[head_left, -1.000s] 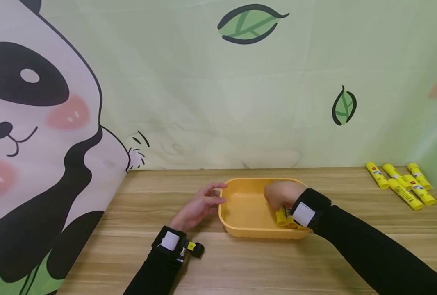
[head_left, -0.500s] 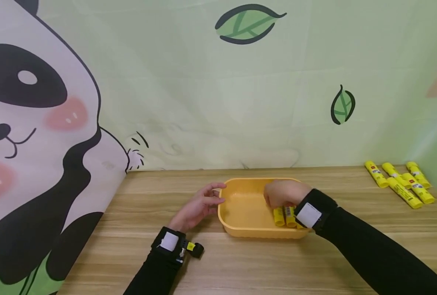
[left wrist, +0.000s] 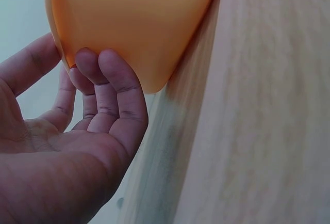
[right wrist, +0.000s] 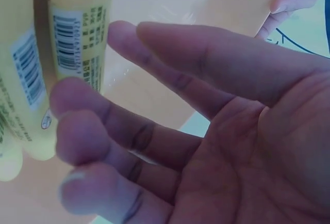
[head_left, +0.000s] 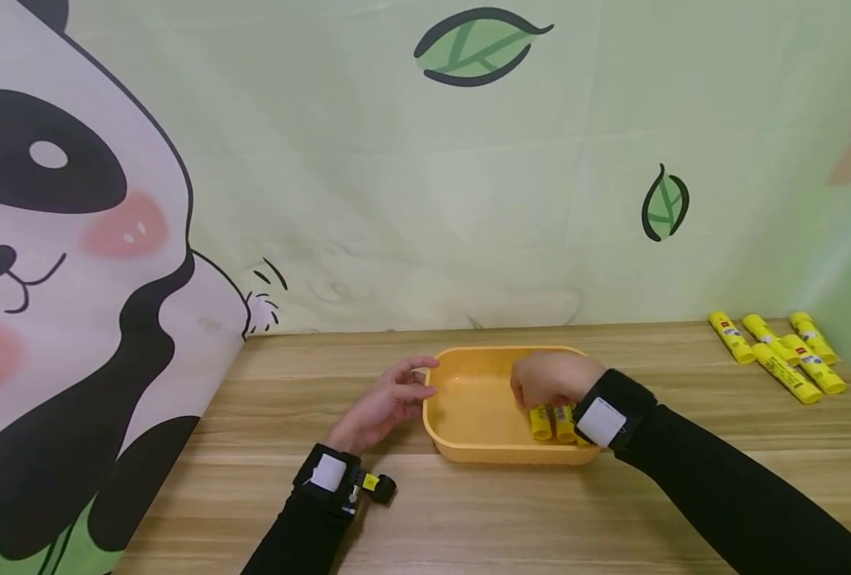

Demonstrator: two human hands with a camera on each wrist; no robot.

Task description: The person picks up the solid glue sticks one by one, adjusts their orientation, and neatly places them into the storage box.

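A yellow-orange plastic basin [head_left: 479, 407] sits on the wooden table. My left hand [head_left: 378, 407] holds its left rim; in the left wrist view the thumb meets the rim edge and several fingers [left wrist: 129, 95] curl against the outer wall. Inside the basin, at its right end, yellow glue sticks [head_left: 540, 425] lie side by side, partly hidden by my right hand [head_left: 551, 379]. The right wrist view shows the fingers of that hand loosely bent, with fingertips [right wrist: 69, 92] at the edge of one barcoded glue stick [right wrist: 77, 33]. Its thumb stands apart from the stick.
Several more yellow glue sticks [head_left: 785, 371] lie in a loose group at the table's [head_left: 469, 519] far right corner. Behind rises a green backdrop [head_left: 368, 176] printed with a panda and leaves. Both wrists wear black bands.
Within the basin, the leftmost glue stick has straightened into line with its neighbour. My right wrist has shifted slightly right, baring more of the sticks. My left hand stays on the rim.
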